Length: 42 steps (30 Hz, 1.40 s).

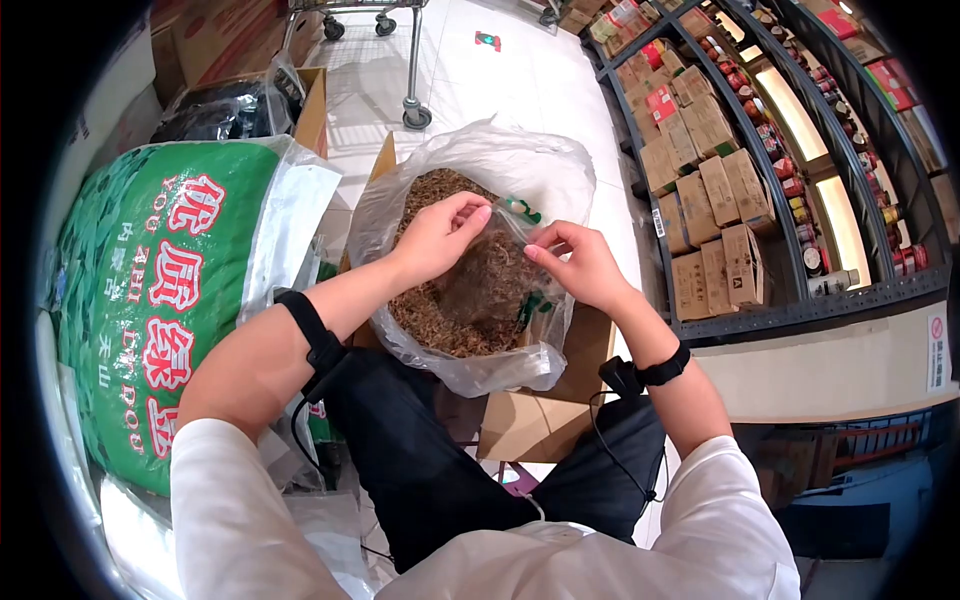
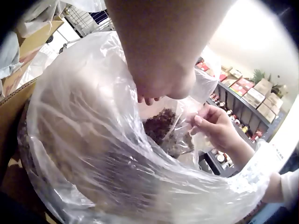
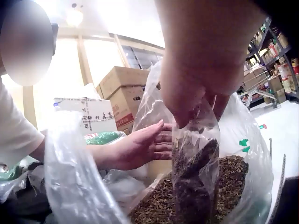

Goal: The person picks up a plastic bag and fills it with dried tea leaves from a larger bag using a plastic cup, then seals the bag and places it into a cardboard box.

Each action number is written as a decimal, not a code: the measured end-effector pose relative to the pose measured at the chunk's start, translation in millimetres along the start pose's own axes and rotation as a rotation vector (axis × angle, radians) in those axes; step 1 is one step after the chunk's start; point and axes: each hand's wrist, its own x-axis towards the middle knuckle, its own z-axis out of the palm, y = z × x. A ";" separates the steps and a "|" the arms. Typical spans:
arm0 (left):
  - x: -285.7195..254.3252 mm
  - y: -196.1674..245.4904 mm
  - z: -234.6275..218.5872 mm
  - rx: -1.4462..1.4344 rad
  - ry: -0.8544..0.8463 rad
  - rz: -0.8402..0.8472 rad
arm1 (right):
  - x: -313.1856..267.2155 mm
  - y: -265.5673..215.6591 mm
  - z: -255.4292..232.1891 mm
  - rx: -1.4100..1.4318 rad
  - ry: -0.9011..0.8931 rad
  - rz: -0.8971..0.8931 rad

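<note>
A small clear bag (image 1: pixel 490 275) of dark brown dried pieces stands over a large clear sack (image 1: pixel 550 165) of similar loose pieces (image 1: pixel 440 330). My right hand (image 1: pixel 585 262) pinches the small bag's top edge; the right wrist view shows that bag (image 3: pixel 194 172) hanging below my right hand (image 3: pixel 201 93). On the bag's other side is my left hand (image 1: pixel 440 238), its fingers loosely bent in the head view. In the right wrist view my left hand (image 3: pixel 133 149) has extended fingers beside the bag; whether they touch it is unclear.
The large sack sits in a cardboard box (image 1: pixel 535 425). A green printed sack (image 1: pixel 170 300) lies at the left, near another open box (image 1: pixel 315 105). A cart (image 1: pixel 415 65) stands ahead, and shelves with cartons and jars (image 1: pixel 705 200) line the right.
</note>
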 end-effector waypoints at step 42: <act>-6.3 11.5 -4.7 0.432 0.026 0.370 | 29.6 -4.9 24.4 -0.313 0.035 -0.249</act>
